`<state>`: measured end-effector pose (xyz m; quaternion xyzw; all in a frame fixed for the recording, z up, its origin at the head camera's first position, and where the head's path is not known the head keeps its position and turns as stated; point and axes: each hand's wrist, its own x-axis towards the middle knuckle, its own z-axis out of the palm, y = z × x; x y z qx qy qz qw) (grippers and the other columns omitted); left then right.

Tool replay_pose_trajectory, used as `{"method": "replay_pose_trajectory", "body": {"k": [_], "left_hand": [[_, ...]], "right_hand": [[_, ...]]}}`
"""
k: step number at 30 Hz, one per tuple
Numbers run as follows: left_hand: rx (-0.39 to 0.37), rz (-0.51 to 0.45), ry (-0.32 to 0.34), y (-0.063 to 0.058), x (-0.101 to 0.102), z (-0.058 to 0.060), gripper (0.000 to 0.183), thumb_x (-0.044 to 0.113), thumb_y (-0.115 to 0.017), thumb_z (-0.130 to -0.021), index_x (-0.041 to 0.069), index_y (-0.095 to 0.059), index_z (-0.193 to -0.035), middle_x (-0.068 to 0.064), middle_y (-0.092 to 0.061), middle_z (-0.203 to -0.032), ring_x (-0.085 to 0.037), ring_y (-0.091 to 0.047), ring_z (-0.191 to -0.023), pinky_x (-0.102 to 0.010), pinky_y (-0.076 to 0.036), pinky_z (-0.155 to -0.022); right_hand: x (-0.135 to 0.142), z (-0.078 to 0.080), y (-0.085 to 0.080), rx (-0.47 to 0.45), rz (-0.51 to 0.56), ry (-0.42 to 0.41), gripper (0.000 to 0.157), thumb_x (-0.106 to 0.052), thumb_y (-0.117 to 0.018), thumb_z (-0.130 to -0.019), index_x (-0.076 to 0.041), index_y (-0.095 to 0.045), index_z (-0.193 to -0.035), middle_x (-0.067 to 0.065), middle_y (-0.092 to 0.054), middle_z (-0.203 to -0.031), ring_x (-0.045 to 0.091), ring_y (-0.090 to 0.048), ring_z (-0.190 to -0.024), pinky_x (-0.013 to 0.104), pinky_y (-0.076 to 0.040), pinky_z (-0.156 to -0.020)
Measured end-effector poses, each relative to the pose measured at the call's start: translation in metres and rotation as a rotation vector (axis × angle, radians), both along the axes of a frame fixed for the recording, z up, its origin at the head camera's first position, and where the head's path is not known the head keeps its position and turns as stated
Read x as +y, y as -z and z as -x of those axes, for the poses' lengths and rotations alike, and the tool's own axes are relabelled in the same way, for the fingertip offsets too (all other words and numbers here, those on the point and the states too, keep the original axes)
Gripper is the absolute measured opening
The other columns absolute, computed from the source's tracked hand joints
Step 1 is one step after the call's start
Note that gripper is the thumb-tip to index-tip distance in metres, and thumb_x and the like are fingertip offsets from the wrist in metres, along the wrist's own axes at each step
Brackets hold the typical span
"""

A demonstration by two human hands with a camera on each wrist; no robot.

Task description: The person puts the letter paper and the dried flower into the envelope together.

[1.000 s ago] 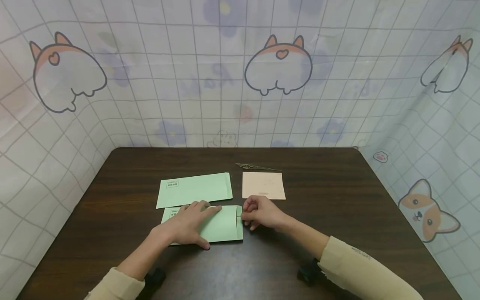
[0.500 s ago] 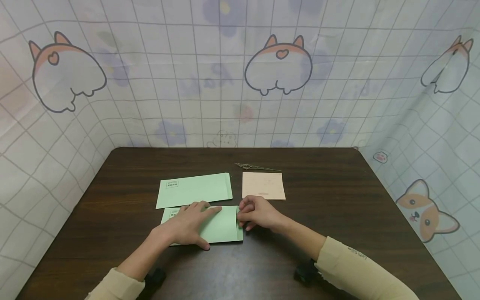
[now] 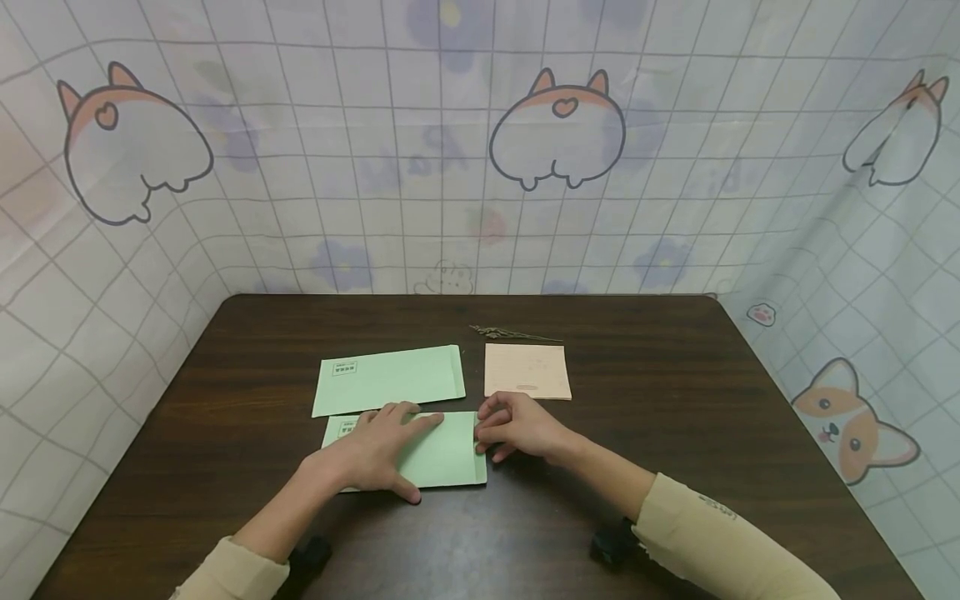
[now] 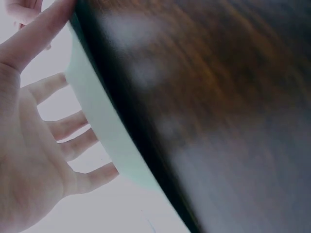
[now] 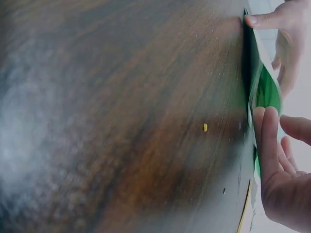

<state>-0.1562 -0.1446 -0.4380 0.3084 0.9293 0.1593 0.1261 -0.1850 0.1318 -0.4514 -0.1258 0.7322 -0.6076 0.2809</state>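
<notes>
A light green envelope [image 3: 442,450] lies lengthwise near the middle of the table. My left hand [image 3: 375,450] rests spread across it, its thumb at the near edge; in the left wrist view the fingers [image 4: 73,145] reach over the pale paper. At the envelope's right end, my right hand [image 3: 521,429] has its bent fingers at the mouth. In the right wrist view the mouth gapes, showing a dark green inside [image 5: 267,92]. Fingertips [image 5: 269,116] sit right at that gap, thumb close to them. Whether they pinch the paper I cannot tell.
A second green envelope [image 3: 390,379] lies just beyond. Behind my right hand is a peach-coloured paper stack [image 3: 528,371], with a dried sprig [image 3: 517,334] past it. A yellow speck [image 5: 205,127] lies on the dark wooden table [image 3: 637,375]. A patterned curtain [image 3: 480,208] surrounds the table.
My right hand has shifted slightly left onto the envelope's end. The narrow pale slip earlier visible between its fingers and the mouth is out of sight. My left hand stays in place.
</notes>
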Motion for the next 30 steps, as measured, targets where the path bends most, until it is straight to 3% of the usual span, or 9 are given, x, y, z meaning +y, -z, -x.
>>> {"method": "replay_pose_trajectory", "body": {"k": [6,12,22,30], "left_hand": [[0.002,-0.036,-0.015,-0.003,-0.002,0.003,0.103,0.055,-0.09,-0.073,0.019,-0.044,-0.158,-0.016,-0.041,-0.149,-0.035,-0.04,-0.136,-0.062,-0.032,-0.104],[0.046,-0.083,-0.037,-0.007,-0.004,0.012,0.083,0.051,-0.082,-0.086,0.019,-0.048,-0.155,-0.012,-0.046,-0.145,-0.032,-0.045,-0.134,-0.06,-0.035,-0.101],[0.092,-0.067,-0.064,-0.014,-0.001,0.045,0.066,0.039,-0.076,-0.094,0.015,-0.053,-0.15,-0.013,-0.051,-0.141,-0.033,-0.049,-0.13,-0.061,-0.037,-0.098],[0.08,-0.033,-0.113,-0.012,-0.003,0.07,0.065,0.036,-0.077,-0.094,0.012,-0.053,-0.15,-0.016,-0.048,-0.143,-0.038,-0.044,-0.134,-0.064,-0.036,-0.1]], "right_hand": [[0.004,0.003,-0.001,0.018,-0.016,-0.01,0.03,-0.001,-0.071,-0.095,0.011,-0.054,-0.117,0.019,-0.074,-0.1,0.033,-0.074,-0.086,0.038,-0.061,-0.065],[0.008,0.007,-0.005,0.045,-0.046,0.017,0.026,-0.002,-0.071,-0.095,0.009,-0.057,-0.114,0.022,-0.073,-0.099,0.029,-0.072,-0.08,0.039,-0.061,-0.066],[0.005,0.033,-0.012,0.094,-0.08,0.06,0.025,0.0,-0.069,-0.094,0.013,-0.061,-0.113,0.021,-0.07,-0.091,0.019,-0.064,-0.069,0.038,-0.06,-0.067],[-0.004,0.058,-0.015,0.105,-0.089,0.072,0.026,0.0,-0.067,-0.097,0.013,-0.064,-0.119,0.021,-0.07,-0.098,0.022,-0.069,-0.079,0.042,-0.061,-0.077]]}}
